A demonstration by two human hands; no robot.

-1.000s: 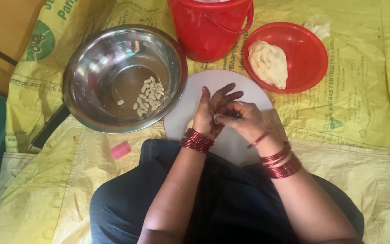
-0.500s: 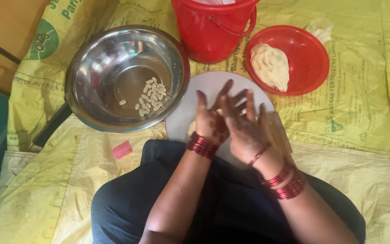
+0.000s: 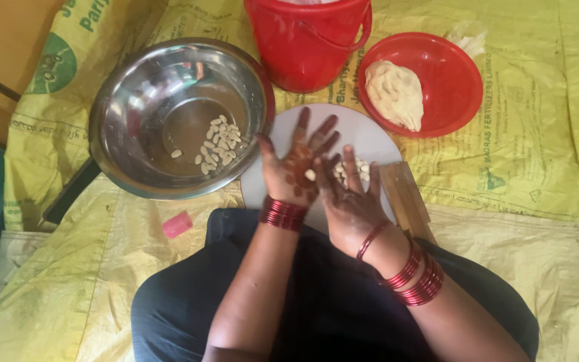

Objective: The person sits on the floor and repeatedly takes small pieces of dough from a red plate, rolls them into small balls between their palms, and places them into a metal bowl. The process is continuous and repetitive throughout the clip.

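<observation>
Both hands work over a round white board (image 3: 363, 134) laid on the floor: the left hand (image 3: 294, 167) lies open, palm up and fingers spread, with a small pale piece of dough (image 3: 310, 175) resting on the palm; the right hand (image 3: 351, 198) is also open, fingers extended and back turned to the camera, its fingertips just beside that piece and gripping nothing, a pose that looks suited to rolling the bit between the two palms; a little cluster of shaped pieces (image 3: 350, 171) sits on the board just beyond the right fingers, close at hand. To the left, touching the board's edge, a wide steel bowl (image 3: 135, 100) holds a scatter of similar pale pieces (image 3: 217, 144) near its centre, placed apparently within easy reach of the left hand; at upper right a red plate (image 3: 460, 87) carries a lump of dough (image 3: 395, 94), near enough to draw from; a red bucket (image 3: 306, 43) stands between bowl and plate. A wooden block (image 3: 407, 198) lies against the board's right edge; a small pink object (image 3: 177, 224) rests on the yellow woven sheet (image 3: 537, 167) that covers the floor, seemingly to keep the work clean. Red bangles ring both wrists.
</observation>
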